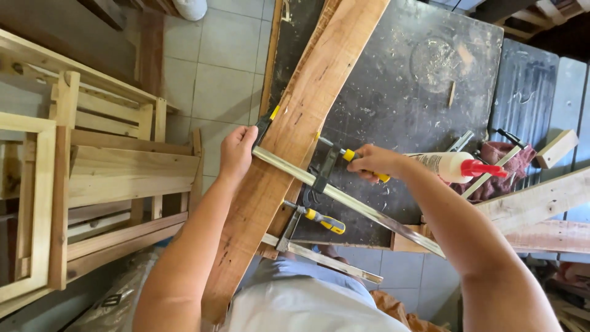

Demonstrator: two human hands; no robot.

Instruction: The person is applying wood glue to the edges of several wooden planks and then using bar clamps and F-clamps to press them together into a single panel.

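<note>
Dusty black workbench (418,92) carries our long reddish wooden plank (295,135); left hand (236,150) clasps the steel bar clamp (344,200) at the plank's edge; right hand (375,163) grips its yellow screw handle (353,157); second clamp (313,216) already set; tightening looks unfinished

A glue bottle (452,166) is seen lying on its side on the dark worktop, just beyond the right forearm. Its body is white and rounded, wrapped by a pale label with small dark print, and it is closed by a red nozzle cap (483,168) pointing right.
</note>
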